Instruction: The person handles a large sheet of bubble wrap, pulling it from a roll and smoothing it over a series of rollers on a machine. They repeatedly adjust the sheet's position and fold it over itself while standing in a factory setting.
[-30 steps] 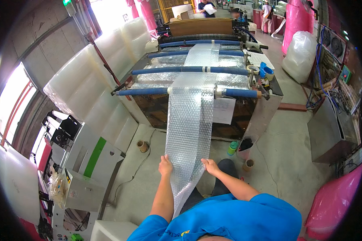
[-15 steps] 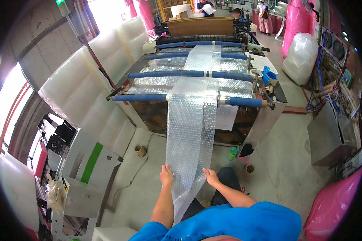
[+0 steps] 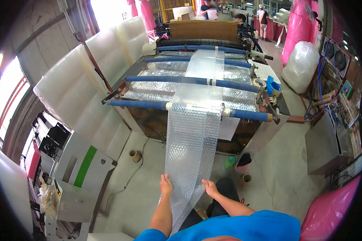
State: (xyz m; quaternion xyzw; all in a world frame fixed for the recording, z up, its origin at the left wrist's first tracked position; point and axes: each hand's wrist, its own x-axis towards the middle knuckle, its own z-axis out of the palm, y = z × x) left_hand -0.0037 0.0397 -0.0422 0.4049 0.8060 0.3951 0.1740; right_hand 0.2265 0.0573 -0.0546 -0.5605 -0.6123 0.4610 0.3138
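Bag (image 3: pixel 47 199) of clear, crumpled plastic hangs at the far left against a grey cabinet (image 3: pixel 71 204) with a green stripe; its contents are too blurred to tell. Behind the cabinet, tall whitish blocks (image 3: pixel 74 94) stand wrapped in clear film. On the floor, off the machine's front left corner, a cardboard tube (image 3: pixel 135 156) stands on end.

The person's left hand (image 3: pixel 166 185) is closed on the left edge of the bubble wrap (image 3: pixel 187 148). This long strip lies over the middle of the front blue roller (image 3: pixel 138 104) at the machine's near edge and slopes down toward the person. It is translucent and silvery, covered in small raised bubbles, with a lengthwise line parting a duller left portion from a shinier right one. Around the hands it narrows and creases, its lower end running down past the forearms. The right hand (image 3: pixel 210 188), apart from the left, pinches the strip's right edge.

Near the machine's front right corner, a green bottle (image 3: pixel 230 162) stands on the floor, its contents hidden, beside a see-through container (image 3: pixel 242 170) holding something black (image 3: pixel 244 160). A second cardboard tube (image 3: pixel 245 179) stands nearer the person. Tape rolls (image 3: pixel 260 83) lie at the machine's right edge. Farther right sits a bulging whitish sack (image 3: pixel 301 62).
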